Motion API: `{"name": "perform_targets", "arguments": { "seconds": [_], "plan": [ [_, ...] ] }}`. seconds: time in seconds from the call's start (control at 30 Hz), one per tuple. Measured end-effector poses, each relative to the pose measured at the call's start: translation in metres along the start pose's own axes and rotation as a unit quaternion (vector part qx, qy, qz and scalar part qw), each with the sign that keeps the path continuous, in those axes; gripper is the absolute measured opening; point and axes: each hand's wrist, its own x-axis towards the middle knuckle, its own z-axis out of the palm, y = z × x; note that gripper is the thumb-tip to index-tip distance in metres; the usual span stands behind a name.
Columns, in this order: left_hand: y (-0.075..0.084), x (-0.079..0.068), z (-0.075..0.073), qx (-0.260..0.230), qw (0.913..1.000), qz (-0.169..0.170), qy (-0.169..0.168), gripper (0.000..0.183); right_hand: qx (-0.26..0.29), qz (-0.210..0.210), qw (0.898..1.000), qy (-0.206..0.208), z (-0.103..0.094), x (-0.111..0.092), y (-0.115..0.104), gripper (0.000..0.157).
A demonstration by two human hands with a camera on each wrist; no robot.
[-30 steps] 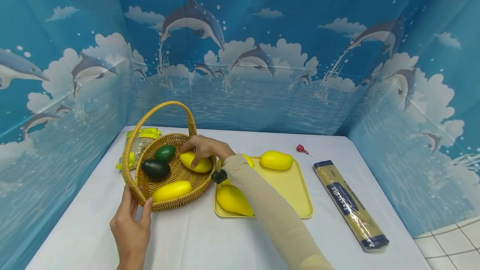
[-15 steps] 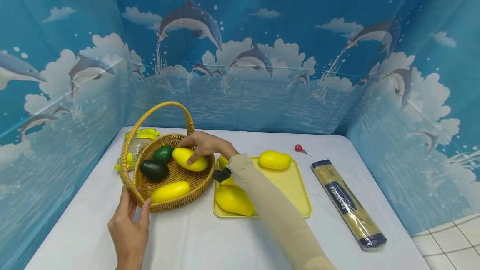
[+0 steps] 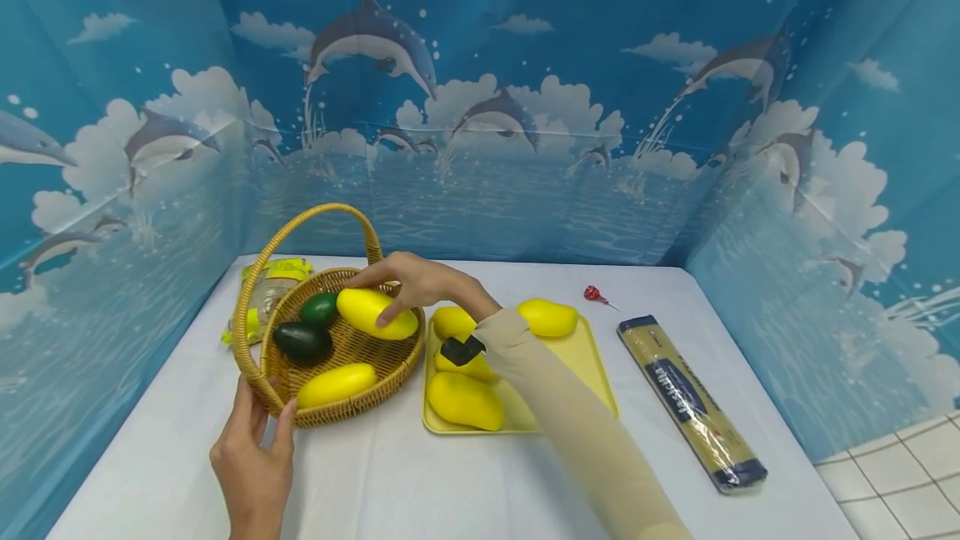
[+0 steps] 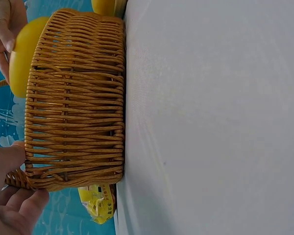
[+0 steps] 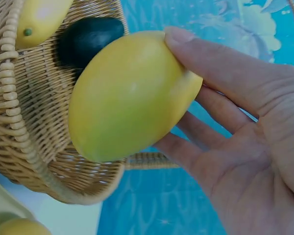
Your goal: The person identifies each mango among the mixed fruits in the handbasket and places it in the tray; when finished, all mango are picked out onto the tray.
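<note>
A yellow mango (image 3: pixel 367 312) is held by my right hand (image 3: pixel 427 283) over the far right part of a wicker basket (image 3: pixel 352 348). The right wrist view shows the thumb on one side of the mango (image 5: pixel 132 98) and fingers behind it, above the basket's floor. My left hand (image 3: pixel 255 469) grips the basket's near left rim, thumb on the outer side. Inside the basket lie two dark green avocados, one in front (image 3: pixel 303 343) and one behind (image 3: pixel 320 308), and another yellow mango (image 3: pixel 337 385) along the near wall.
Right of the basket, a yellow tray (image 3: pixel 592 373) bears several mangoes, partly behind the right forearm. A red-wrapped lollipop (image 3: pixel 593 294) and a long pasta packet (image 3: pixel 690 402) lie farther right. A yellow-and-clear packet (image 3: pixel 272 294) lies behind the basket.
My right hand has raised the mango from the basket floor, first shifting it left towards the avocados. The left hand keeps its place on the rim. The head view has turned slightly right.
</note>
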Motion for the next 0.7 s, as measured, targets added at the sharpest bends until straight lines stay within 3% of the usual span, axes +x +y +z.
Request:
{"name": "perform_targets", "arguments": {
  "seconds": [0.33, 0.7],
  "plan": [
    [0.000, 0.001, 0.000, -0.006, 1.0000, -0.001, 0.002, 0.085, 0.016, -0.010, 1.000, -0.010, -0.007, -0.042, -0.028, 0.076],
    [0.000, 0.000, -0.001, -0.004, 1.0000, -0.007, 0.002, 0.085, 0.111, -0.029, 0.993, -0.026, -0.006, -0.103, -0.028, 0.077]
  ]
}}
